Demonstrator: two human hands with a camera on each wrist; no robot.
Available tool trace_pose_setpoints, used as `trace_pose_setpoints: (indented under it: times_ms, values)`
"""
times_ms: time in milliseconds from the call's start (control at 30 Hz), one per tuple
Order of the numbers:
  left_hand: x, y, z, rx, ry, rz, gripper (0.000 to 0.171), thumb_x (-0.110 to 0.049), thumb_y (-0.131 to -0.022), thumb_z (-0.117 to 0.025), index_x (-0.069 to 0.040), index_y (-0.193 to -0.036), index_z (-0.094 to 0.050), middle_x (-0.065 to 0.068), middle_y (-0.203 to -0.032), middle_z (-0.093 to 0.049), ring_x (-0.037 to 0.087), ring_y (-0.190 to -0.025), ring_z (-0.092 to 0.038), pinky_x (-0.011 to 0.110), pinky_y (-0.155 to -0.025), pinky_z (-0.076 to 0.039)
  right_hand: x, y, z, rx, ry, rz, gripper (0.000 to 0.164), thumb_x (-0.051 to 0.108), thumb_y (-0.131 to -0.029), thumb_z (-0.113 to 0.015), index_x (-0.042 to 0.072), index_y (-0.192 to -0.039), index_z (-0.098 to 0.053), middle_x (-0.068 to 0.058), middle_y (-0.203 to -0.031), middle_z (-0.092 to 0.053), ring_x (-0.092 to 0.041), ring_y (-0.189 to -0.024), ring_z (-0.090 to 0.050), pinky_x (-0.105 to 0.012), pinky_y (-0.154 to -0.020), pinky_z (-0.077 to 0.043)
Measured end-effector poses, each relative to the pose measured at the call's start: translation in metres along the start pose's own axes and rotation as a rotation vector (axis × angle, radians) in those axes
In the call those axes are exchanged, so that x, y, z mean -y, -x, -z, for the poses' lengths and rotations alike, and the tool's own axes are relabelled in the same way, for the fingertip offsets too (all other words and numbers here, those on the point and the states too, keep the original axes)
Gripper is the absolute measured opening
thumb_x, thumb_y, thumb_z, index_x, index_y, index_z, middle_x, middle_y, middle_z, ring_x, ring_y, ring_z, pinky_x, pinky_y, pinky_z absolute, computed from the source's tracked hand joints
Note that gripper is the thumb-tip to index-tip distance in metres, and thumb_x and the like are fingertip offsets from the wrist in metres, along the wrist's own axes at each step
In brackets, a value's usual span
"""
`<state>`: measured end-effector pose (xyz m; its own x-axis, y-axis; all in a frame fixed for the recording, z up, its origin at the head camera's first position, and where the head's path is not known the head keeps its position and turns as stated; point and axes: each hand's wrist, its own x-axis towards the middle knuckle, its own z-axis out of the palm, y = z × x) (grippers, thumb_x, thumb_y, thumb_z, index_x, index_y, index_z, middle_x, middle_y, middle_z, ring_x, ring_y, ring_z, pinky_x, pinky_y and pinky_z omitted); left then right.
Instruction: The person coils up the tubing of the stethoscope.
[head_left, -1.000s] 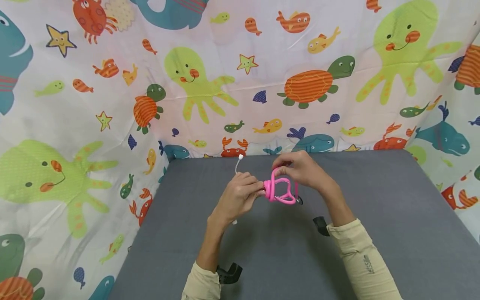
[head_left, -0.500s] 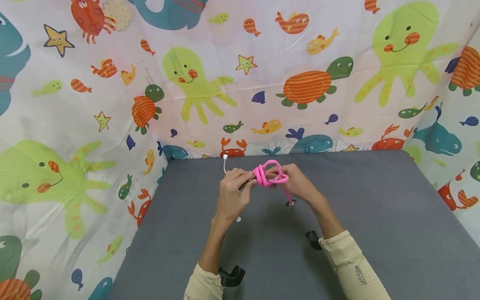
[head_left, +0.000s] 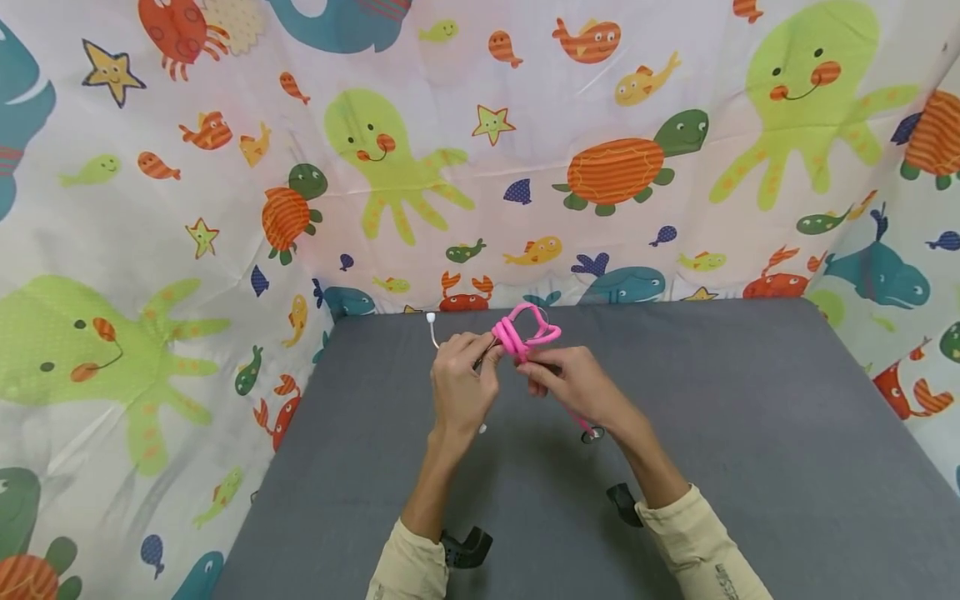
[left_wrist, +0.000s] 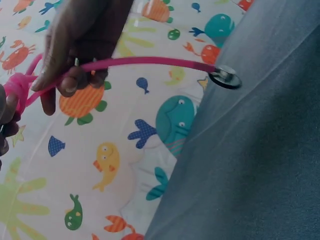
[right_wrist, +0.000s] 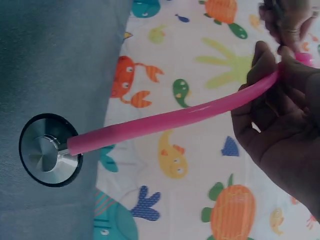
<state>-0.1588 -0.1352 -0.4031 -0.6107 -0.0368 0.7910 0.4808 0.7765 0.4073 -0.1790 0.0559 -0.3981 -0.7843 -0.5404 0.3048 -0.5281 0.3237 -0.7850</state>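
Note:
A pink stethoscope [head_left: 512, 337] is held above the table, its tubing wound in a bundle with a loop at the top. My left hand [head_left: 463, 387] grips it by the metal ear tubes, just left of the coils; a white ear tip [head_left: 431, 317] pokes out above that hand and another shows below. Against the underside of the coils, my right hand [head_left: 577, 382] pinches the tubing between thumb and fingers. From there the free tube [right_wrist: 175, 118] runs to the round metal chest piece [right_wrist: 50, 150], which hangs below the right hand. Fingers partly hide the wraps.
The grey table [head_left: 360, 500] lies under both hands. A curtain [head_left: 442, 200] printed with sea animals stands behind it and at both sides. Black wrist cameras [head_left: 467, 547] are worn on both forearms.
Both hands have shifted slightly left with the stethoscope. My right hand has come from above the loop, around its far side, to below the coils, drawing the tube and chest piece down.

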Motion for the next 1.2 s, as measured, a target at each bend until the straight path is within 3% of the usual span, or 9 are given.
trace_pose_setpoints:
  times_ms: [167, 367, 467, 600, 733, 900, 1067, 1200]
  values:
    - [0.001, -0.003, 0.000, -0.033, -0.121, 0.006, 0.014, -0.019, -0.093, -0.079, -0.006, -0.096, -0.082, 0.008, -0.081, -0.075, 0.025, -0.073, -0.064, 0.037, -0.067, -0.046, 0.016, 0.006, 0.005, 0.062, 0.142, -0.001, 0.010, 0.020, -0.099, -0.072, 0.010, -0.098, -0.074, 0.002, -0.069, -0.064, -0.005, -0.061, -0.055, -0.022, -0.058, -0.046]
    - [0.007, -0.003, 0.004, -0.009, -0.304, -0.019, 0.013, -0.020, -0.094, -0.077, -0.007, -0.094, -0.080, 0.007, -0.080, -0.073, 0.025, -0.072, -0.061, 0.035, -0.068, -0.044, 0.034, 0.017, 0.008, 0.090, 0.238, 0.000, 0.017, 0.015, -0.094, -0.078, 0.004, -0.107, -0.079, 0.006, -0.062, -0.054, -0.002, -0.052, -0.042, -0.019, -0.050, -0.035]
    - [0.008, -0.002, 0.007, 0.033, -0.377, -0.079, 0.014, -0.021, -0.093, -0.078, -0.007, -0.091, -0.079, 0.006, -0.078, -0.071, 0.025, -0.071, -0.061, 0.035, -0.067, -0.044, 0.043, 0.018, 0.014, 0.084, 0.290, 0.030, 0.015, 0.014, -0.093, -0.079, 0.005, -0.104, -0.080, 0.007, -0.060, -0.050, -0.001, -0.051, -0.040, -0.018, -0.050, -0.033]
    - [0.007, -0.003, 0.010, 0.154, -0.428, -0.226, 0.015, -0.024, -0.093, -0.078, -0.009, -0.091, -0.079, 0.003, -0.079, -0.072, 0.021, -0.072, -0.060, 0.033, -0.068, -0.045, 0.053, 0.014, 0.026, 0.009, 0.461, 0.130, 0.011, 0.017, -0.090, -0.082, 0.007, -0.095, -0.080, 0.006, -0.060, -0.053, -0.004, -0.056, -0.043, -0.021, -0.055, -0.039]
    - [0.002, -0.006, 0.015, 0.270, -0.392, -0.324, 0.015, -0.025, -0.092, -0.080, -0.010, -0.096, -0.081, 0.000, -0.083, -0.074, 0.017, -0.074, -0.059, 0.029, -0.070, -0.045, 0.055, 0.008, 0.038, -0.126, 0.611, 0.243, 0.017, 0.017, -0.083, -0.089, 0.006, -0.094, -0.082, -0.001, -0.071, -0.070, -0.012, -0.063, -0.057, -0.029, -0.065, -0.049]
    - [-0.003, -0.012, 0.021, 0.378, -0.288, -0.410, 0.014, -0.025, -0.090, -0.081, -0.012, -0.096, -0.081, -0.001, -0.083, -0.074, 0.015, -0.075, -0.057, 0.027, -0.070, -0.042, 0.049, 0.001, 0.045, -0.236, 0.638, 0.311, 0.024, 0.019, -0.076, -0.093, 0.006, -0.093, -0.084, -0.006, -0.079, -0.077, -0.019, -0.071, -0.064, -0.032, -0.067, -0.049]
    - [-0.004, -0.013, 0.025, 0.477, -0.176, -0.484, 0.015, -0.025, -0.089, -0.083, -0.011, -0.095, -0.081, -0.001, -0.083, -0.074, 0.014, -0.076, -0.057, 0.026, -0.069, -0.041, 0.035, -0.003, 0.048, -0.251, 0.566, 0.323, 0.021, 0.019, -0.072, -0.094, 0.009, -0.088, -0.084, -0.002, -0.075, -0.071, -0.016, -0.072, -0.057, -0.030, -0.064, -0.045]
    - [-0.002, -0.011, 0.026, 0.516, -0.099, -0.510, 0.018, -0.025, -0.088, -0.084, -0.011, -0.099, -0.083, -0.001, -0.084, -0.074, 0.013, -0.078, -0.058, 0.025, -0.071, -0.044, 0.021, -0.005, 0.050, -0.199, 0.402, 0.267, 0.019, 0.014, -0.073, -0.094, 0.010, -0.089, -0.084, 0.000, -0.077, -0.071, -0.011, -0.073, -0.058, -0.025, -0.064, -0.050]
